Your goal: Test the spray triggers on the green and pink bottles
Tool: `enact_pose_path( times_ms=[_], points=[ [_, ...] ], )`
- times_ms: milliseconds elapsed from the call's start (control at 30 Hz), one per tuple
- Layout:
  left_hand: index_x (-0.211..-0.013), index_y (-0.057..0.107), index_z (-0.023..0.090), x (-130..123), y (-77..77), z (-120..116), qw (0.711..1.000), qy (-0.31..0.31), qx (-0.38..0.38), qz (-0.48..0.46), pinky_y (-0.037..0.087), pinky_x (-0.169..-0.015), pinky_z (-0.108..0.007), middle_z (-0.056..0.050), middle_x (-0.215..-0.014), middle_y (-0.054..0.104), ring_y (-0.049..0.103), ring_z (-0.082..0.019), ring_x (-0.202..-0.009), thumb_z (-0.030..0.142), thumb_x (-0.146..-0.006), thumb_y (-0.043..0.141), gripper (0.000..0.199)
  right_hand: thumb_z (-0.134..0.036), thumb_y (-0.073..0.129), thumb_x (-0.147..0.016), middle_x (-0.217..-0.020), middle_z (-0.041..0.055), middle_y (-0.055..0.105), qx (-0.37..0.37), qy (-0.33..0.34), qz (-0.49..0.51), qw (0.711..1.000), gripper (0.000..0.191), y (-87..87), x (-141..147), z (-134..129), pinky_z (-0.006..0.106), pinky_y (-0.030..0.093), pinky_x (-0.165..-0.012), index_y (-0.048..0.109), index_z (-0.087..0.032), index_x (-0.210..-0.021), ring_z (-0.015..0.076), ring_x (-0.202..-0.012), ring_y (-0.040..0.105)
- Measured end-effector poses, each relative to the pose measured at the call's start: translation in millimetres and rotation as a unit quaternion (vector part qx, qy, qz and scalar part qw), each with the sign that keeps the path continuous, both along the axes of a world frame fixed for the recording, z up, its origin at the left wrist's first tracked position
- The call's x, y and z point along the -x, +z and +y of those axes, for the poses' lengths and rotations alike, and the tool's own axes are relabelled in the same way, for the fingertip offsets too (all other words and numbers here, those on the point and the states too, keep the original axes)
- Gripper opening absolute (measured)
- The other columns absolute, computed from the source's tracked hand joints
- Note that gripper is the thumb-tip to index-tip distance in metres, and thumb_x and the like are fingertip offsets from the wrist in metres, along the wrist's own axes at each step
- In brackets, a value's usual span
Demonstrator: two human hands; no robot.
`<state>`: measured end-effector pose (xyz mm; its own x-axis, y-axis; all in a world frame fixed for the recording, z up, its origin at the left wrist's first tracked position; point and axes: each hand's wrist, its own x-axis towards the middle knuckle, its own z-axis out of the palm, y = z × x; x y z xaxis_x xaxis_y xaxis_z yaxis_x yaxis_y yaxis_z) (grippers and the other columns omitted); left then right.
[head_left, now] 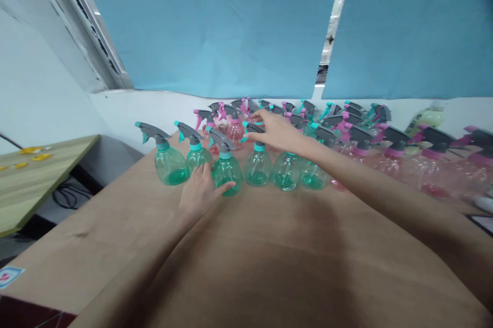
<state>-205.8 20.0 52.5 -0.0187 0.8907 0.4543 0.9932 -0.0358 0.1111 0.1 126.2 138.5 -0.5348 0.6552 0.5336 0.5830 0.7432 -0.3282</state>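
Note:
A row of green-tinted spray bottles with grey heads and teal triggers stands on the wooden table. My left hand (pixel 200 189) curves round the lower body of the third spray bottle (pixel 227 169) from the left, its thumb across the front. Close behind those fingers is the second spray bottle (pixel 195 153). My right hand (pixel 275 130) reaches in from the right, with thumb and fingers on either side of the head of another green spray bottle (pixel 258 166), which stands upright. Green liquid shows low in these bottles.
Pink spray bottles (pixel 395 148) and more teal-trimmed ones crowd the back and right. A pale bottle (pixel 427 117) leans near the wall. Blue cloth (pixel 231 25) hangs behind. On the left, a second table (pixel 50 174) holds yellow pieces; cables (pixel 69 194) lie below it.

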Motion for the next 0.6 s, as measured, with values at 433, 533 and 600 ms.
enact_pose_path(
  times_ms=[433,533,600],
  points=[
    [-0.108,0.050,0.012,-3.7,2.1,22.8,0.996,0.058,-0.013,0.073,0.043,-0.081,-0.039,-0.014,-0.096,0.056,0.054,-0.033,-0.097,0.062,-0.077,0.049,0.059,-0.033,0.045,-0.081,-0.084,0.0126,0.064,0.030,-0.022,-0.068,0.997,0.039,-16.2,4.3,-0.6,0.031,0.039,-0.059,0.048,-0.012,-0.114,0.0254,-0.077,0.060],
    [-0.117,0.045,0.011,-7.0,4.1,23.1,0.995,0.074,0.005,0.064,0.046,-0.072,-0.041,-0.016,-0.096,0.060,0.057,-0.036,-0.093,0.064,-0.078,0.046,0.066,-0.037,0.046,-0.080,-0.080,0.0103,0.064,0.037,-0.014,-0.063,0.997,0.037,-16.2,3.5,-6.6,0.030,0.038,-0.057,0.050,-0.014,-0.109,0.0236,-0.072,0.059],
    [-0.122,0.041,0.010,-9.8,5.7,20.3,0.994,0.087,0.018,0.059,0.047,-0.066,-0.042,-0.016,-0.090,0.063,0.060,-0.037,-0.086,0.066,-0.078,0.043,0.072,-0.042,0.046,-0.079,-0.076,0.0093,0.063,0.049,-0.006,-0.058,0.997,0.039,-16.8,2.4,-12.0,0.030,0.037,-0.054,0.050,-0.015,-0.108,0.0224,-0.067,0.057]
  ],
)
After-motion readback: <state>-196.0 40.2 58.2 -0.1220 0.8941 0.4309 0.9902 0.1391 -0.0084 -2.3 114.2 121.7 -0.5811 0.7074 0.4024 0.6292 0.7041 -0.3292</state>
